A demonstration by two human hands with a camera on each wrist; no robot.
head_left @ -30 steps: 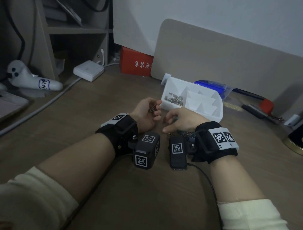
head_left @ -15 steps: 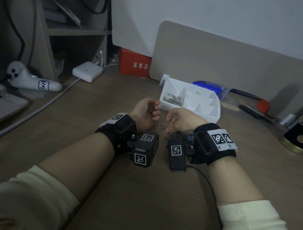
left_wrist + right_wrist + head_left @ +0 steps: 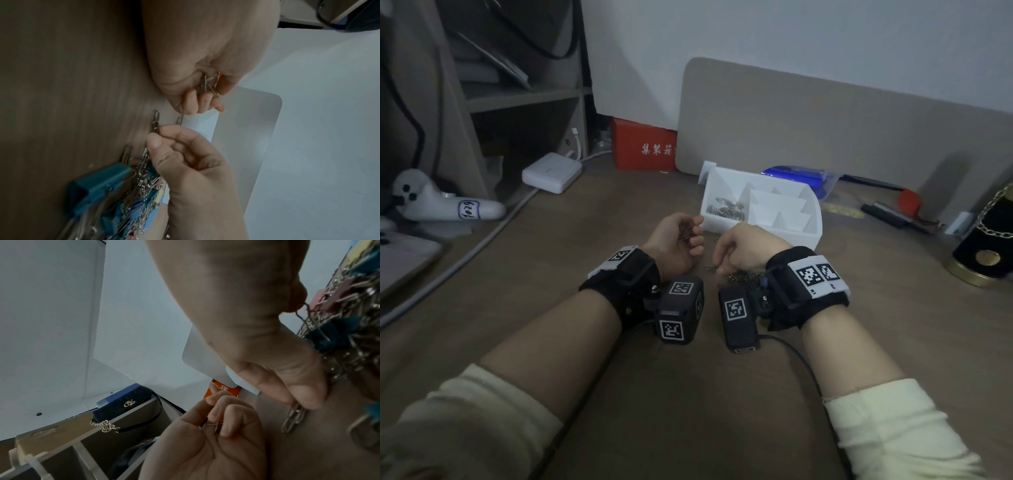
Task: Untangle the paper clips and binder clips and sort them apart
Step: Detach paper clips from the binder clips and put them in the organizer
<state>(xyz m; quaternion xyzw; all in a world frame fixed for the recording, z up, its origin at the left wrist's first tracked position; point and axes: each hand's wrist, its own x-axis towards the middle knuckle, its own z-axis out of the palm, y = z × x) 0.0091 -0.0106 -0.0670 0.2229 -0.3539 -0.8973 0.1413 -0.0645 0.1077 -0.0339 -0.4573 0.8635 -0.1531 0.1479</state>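
My left hand (image 3: 693, 236) hovers palm-up just left of the white tray and grips a small bunch of loose paper clips (image 3: 207, 84) in its curled fingers. My right hand (image 3: 720, 263) is lowered to the table, with thumb and forefinger pinching a short chain of linked paper clips (image 3: 294, 417) that lies on the wood (image 3: 155, 121). Beneath the right wrist sits the tangled pile (image 3: 131, 186) of silver paper clips and teal, blue and pink binder clips (image 3: 349, 318). Several sorted paper clips (image 3: 726, 207) lie in the left compartment of the white divided tray (image 3: 815, 233).
A beige board (image 3: 825, 130) leans on the wall behind the tray, with a red box (image 3: 643, 147) at its left. A white adapter (image 3: 551, 176) and its cable run at the left. Tools (image 3: 890, 212) and a black-gold tin (image 3: 986, 253) sit at the right.
Both hands have stayed nearly in place. The right fingers have curled down onto the linked clips on the table. The left hand still holds its bunch.
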